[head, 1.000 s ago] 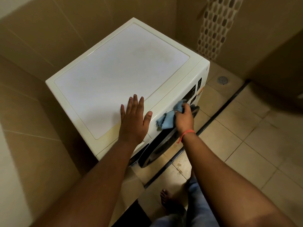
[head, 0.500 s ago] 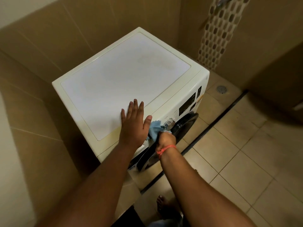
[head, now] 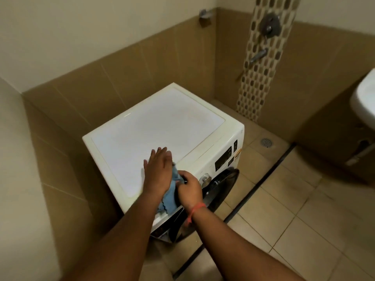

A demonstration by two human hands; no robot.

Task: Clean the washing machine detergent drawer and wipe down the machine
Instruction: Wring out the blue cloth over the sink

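Blue cloth [head: 169, 196] hangs against the near-left front corner of the white washing machine [head: 160, 126], pinched by the curled right hand [head: 189, 190]; the left hand [head: 158, 173] lies flat, fingers straight, on the top just beside it, front panel running right

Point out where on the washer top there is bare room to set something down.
The washing machine top is bare from the back wall edge to the right edge. The front corner is crowded: left hand rests there, right hand grips the blue cloth beside it.
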